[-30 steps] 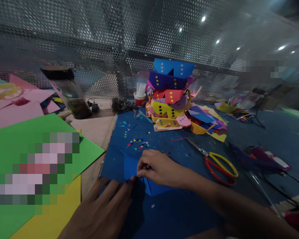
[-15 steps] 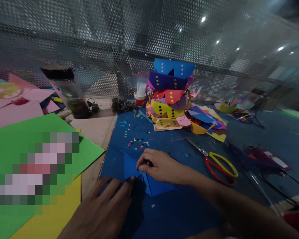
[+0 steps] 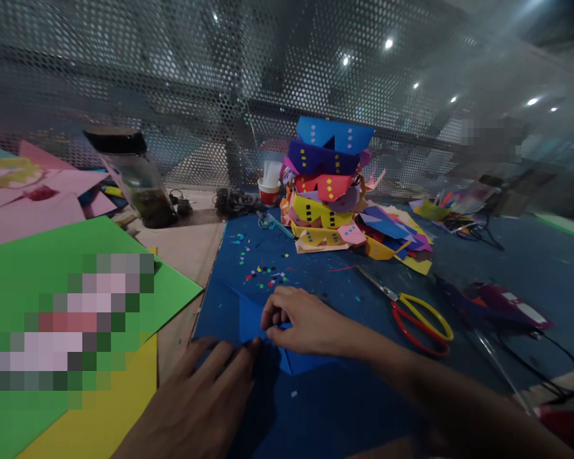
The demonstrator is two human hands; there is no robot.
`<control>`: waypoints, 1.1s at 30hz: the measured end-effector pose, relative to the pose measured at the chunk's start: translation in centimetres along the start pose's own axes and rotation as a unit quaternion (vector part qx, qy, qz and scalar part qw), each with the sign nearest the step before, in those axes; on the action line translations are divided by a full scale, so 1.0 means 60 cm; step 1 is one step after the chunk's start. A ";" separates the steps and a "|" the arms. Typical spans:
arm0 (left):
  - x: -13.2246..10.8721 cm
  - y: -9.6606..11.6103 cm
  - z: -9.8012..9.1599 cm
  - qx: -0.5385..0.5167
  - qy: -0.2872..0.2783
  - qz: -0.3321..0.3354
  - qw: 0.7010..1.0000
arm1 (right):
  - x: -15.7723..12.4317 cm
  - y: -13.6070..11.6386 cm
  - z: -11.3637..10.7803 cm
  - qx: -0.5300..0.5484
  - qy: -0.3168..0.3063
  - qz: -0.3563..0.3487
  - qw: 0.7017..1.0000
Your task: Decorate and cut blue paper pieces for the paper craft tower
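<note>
A folded blue paper (image 3: pixel 310 363) lies on the dark blue table surface in front of me. My left hand (image 3: pixel 215 382) rests at its left edge, fingers bent and spread, the index fingertip near the paper. From the right, my right hand (image 3: pixel 299 319) reaches over the paper with its fingers curled together; what lies between the fingertips is too small to make out. Tiny coloured paper squares (image 3: pixel 268 275) are scattered just beyond the hands. Scissors (image 3: pixel 418 319) with red and yellow handles lie to the right.
Decorated paper pieces (image 3: pixel 332 156) are stacked at the back, beside loose scraps (image 3: pixel 397 229). A paper cup (image 3: pixel 268 191) and a jar (image 3: pixel 141 185) stand behind. Green sheets (image 3: pixel 124 255) lie left. A maroon tool (image 3: pixel 511 306) with a cable lies right.
The view has shifted very slightly. My right hand's fingers have moved a little on the blue paper; my left hand is nearly unchanged.
</note>
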State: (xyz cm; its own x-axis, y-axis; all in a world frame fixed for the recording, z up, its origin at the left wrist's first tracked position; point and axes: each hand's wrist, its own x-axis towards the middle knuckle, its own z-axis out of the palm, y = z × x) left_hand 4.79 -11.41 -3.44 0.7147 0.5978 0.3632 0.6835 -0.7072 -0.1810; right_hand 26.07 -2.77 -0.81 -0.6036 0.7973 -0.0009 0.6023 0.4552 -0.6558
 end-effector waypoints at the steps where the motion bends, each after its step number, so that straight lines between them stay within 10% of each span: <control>1: 0.000 -0.001 0.000 0.000 0.002 0.004 1.000 | 0.000 -0.001 0.001 -0.003 -0.003 0.006 1.000; 33: 0.005 -0.018 -0.009 -0.042 0.007 0.007 0.999 | 0.005 -0.007 0.002 -0.033 -0.021 0.022 0.999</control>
State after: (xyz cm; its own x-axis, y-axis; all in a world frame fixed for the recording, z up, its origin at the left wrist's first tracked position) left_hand 4.18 -10.68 -2.64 0.7214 0.5827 0.3743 0.6581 -0.7451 -0.1083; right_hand 25.59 -2.75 -0.64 -0.5967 0.8001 -0.0613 0.6608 0.4466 -0.6032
